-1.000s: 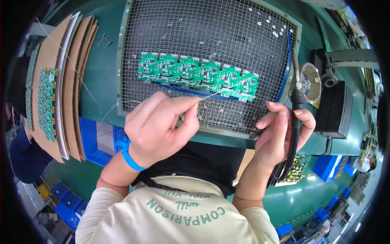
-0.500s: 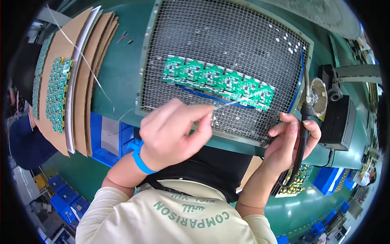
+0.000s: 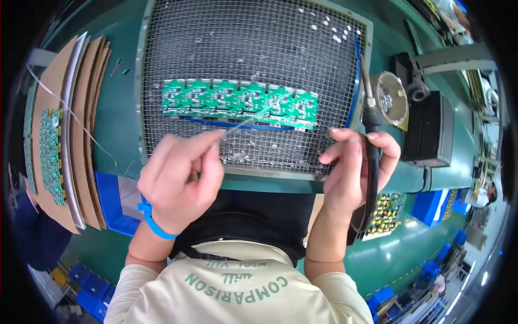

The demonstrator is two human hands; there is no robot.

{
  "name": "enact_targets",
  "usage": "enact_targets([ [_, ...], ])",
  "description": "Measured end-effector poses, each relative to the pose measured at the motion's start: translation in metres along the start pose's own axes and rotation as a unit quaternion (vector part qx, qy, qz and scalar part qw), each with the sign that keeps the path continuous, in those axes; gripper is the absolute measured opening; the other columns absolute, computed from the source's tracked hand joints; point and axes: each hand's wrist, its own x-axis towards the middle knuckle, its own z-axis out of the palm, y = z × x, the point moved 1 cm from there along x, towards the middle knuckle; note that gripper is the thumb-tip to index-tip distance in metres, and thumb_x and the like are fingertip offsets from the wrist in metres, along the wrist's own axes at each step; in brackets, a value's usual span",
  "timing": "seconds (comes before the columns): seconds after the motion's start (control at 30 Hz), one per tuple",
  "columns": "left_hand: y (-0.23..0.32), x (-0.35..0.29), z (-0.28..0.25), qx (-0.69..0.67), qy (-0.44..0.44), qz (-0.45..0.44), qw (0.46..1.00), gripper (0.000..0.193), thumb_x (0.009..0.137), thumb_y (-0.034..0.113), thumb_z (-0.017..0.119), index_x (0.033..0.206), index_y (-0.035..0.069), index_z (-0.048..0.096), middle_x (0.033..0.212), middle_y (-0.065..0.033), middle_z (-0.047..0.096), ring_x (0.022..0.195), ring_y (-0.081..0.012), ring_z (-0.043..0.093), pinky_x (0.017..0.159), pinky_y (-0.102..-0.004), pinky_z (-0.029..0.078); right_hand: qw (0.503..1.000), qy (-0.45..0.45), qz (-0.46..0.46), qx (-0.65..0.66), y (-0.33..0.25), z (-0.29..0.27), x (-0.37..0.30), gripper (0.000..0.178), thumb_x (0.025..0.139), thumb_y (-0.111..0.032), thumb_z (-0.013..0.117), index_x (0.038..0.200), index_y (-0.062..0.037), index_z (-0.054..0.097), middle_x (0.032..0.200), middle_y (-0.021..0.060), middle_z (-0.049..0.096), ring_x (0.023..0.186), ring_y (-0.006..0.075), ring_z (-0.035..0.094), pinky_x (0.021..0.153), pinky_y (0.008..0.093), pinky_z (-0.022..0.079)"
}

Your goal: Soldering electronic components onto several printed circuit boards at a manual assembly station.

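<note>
My left hand (image 3: 181, 181), with a blue band at the wrist, pinches a thin pale solder wire (image 3: 245, 123) between thumb and forefinger. The wire slants up to the right over a long green circuit board (image 3: 210, 100), its far end above the right part. My right hand (image 3: 350, 170) holds a soldering iron (image 3: 372, 116) loosely between its fingers, tip pointing away from me and black cable hanging past the wrist. The iron is right of the board, apart from it. Under the board lies a wire-mesh tray (image 3: 237, 38) with a metal frame.
Right of the tray stand a round metal dish (image 3: 399, 102) and a black box (image 3: 434, 132) with a small red light. Small white bits (image 3: 337, 38) lie on the mesh. At left, cardboard sheets (image 3: 89, 124) stand beside more green boards (image 3: 50, 156). A blue bin (image 3: 110, 208) sits below.
The whole view has swung, so the tray, board and hands appear farther left. Both hands keep hold of the wire and the iron. The wire still slants over the board's right part.
</note>
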Motion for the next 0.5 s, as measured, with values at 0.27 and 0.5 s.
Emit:
enact_targets([
  [0.27,0.010,0.000,0.014,-0.042,-0.025,0.041,0.998,0.034,0.071,-0.013,0.068,0.101,0.003,0.073,0.066,-0.0013,0.055,0.047,-0.0072,0.046,0.042,-0.0221,0.036,1.000,-0.014,0.002,0.023,0.000,-0.004,-0.002,0.024,0.096,0.003,0.051,0.115,-0.0053,0.039,0.092,0.0244,0.068,0.053,0.0157,0.056,0.056,0.0248,0.049],
  [0.5,0.012,0.005,0.015,-0.018,-0.028,0.037,0.999,0.036,0.071,-0.013,0.068,0.103,0.004,0.074,0.063,0.0003,0.050,0.047,-0.0074,0.044,0.042,-0.0231,0.035,0.999,-0.036,0.013,0.039,-0.002,-0.008,0.001,0.026,0.095,0.004,0.051,0.115,-0.0052,0.038,0.094,0.0243,0.068,0.060,0.0157,0.061,0.061,0.0258,0.051],
])
